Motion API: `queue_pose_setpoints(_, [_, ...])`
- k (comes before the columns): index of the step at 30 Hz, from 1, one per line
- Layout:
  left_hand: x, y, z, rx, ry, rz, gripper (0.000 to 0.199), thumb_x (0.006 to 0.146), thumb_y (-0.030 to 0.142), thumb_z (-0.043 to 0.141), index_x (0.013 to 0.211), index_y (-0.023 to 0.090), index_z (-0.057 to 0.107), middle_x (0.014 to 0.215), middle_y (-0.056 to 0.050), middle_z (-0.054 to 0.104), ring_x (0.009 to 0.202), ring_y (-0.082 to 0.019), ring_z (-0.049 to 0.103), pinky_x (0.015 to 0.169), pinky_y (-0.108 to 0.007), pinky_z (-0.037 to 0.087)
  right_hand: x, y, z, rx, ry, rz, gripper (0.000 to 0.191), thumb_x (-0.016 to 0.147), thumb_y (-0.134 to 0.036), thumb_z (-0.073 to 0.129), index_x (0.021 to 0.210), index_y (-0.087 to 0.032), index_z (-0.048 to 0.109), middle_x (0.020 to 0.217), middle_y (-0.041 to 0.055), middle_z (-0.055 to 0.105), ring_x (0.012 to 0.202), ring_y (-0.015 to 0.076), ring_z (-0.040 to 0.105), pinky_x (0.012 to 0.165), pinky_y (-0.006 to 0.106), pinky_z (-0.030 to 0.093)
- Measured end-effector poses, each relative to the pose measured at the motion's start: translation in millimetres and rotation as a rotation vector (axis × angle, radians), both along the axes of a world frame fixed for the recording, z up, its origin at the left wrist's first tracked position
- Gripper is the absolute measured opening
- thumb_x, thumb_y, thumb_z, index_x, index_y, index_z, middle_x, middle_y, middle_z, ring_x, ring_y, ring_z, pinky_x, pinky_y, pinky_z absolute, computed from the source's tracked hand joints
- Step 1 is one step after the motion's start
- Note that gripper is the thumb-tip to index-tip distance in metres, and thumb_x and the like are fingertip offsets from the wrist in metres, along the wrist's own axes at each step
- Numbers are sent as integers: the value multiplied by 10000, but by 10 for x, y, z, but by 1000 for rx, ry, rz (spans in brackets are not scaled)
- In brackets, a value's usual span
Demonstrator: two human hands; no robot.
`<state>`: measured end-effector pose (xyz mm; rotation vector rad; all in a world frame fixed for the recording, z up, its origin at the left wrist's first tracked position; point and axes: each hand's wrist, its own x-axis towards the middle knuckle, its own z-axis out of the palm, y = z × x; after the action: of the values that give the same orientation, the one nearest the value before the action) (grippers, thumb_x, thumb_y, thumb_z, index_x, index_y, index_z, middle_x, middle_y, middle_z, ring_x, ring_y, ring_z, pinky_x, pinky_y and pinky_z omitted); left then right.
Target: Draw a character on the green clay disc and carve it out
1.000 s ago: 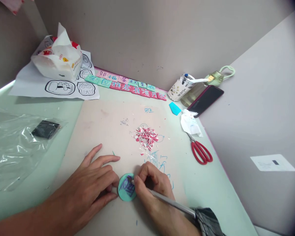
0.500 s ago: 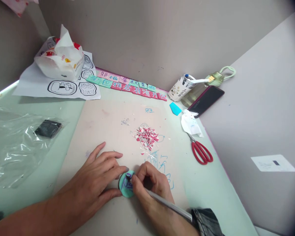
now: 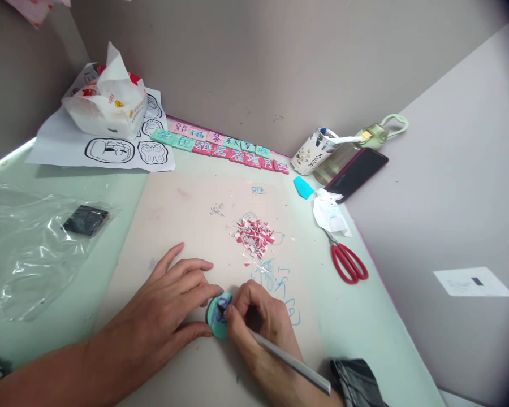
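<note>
A small round turquoise disc [image 3: 220, 328] with purple lettering lies on the beige board [image 3: 165, 209]. My left hand [image 3: 173, 305] steadies its left edge between thumb and index finger, the other fingers spread over the board. In my right hand [image 3: 258, 316] is a slim craft knife [image 3: 288, 359] with a silver handle, gripped like a pen. Its dark blade meets the lettering on the disc's face. My right fingers cover the disc's right side.
Red and white shavings [image 3: 255, 237] lie beyond my hands. Red-handled scissors [image 3: 350, 264], crumpled tissue [image 3: 328, 212] and a phone [image 3: 358, 172] are on the right. Lettered tiles [image 3: 220, 150] line the back wall. A tissue pack [image 3: 110, 110] and clear plastic bag [image 3: 29, 254] occupy the left.
The disc has turned slightly, and its lettering sits at a different angle. The craft knife's handle end has dropped a little. Both hands stay in nearly the same place.
</note>
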<state>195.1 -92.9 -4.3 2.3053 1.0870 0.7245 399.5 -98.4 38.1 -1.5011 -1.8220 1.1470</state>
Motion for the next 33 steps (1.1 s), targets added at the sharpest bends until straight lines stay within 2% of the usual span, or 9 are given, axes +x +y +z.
queue_pose_setpoints(12, [-8, 7, -35, 18, -12, 0, 394, 875, 160, 735, 1206, 309, 581, 1019, 37, 684, 1271, -233, 532, 1234, -469, 59, -14, -46, 12, 22, 10, 26, 218, 893, -248, 480, 696, -246, 388, 618, -36, 457, 599, 143, 409, 586, 290, 314])
queue_pose_setpoints(19, [-13, 4, -44, 17, -12, -6, 350, 907, 210, 703, 1223, 303, 583, 1020, 5, 693, 1264, -265, 548, 1228, -528, 95, -8, -50, -8, 36, 9, 45, 213, 889, -225, 490, 701, -242, 391, 625, -33, 469, 607, 140, 412, 590, 288, 313])
queue_pose_setpoints(26, [0, -3, -32, 20, -14, 18, 286, 925, 210, 661, 1191, 295, 605, 1000, 5, 699, 1253, -260, 563, 1234, -524, 109, 14, -61, 11, 52, 12, 76, 214, 872, -201, 491, 693, -244, 382, 620, -34, 463, 612, 145, 415, 597, 294, 314])
queue_pose_setpoints(33, [-12, 15, -19, 4, -15, -14, 385, 894, 163, 736, 1216, 304, 578, 1030, 26, 694, 1275, -240, 535, 1231, -482, 67, 10, -53, 8, 61, 12, 92, 213, 855, -196, 497, 685, -242, 378, 617, -37, 460, 595, 138, 402, 593, 291, 313])
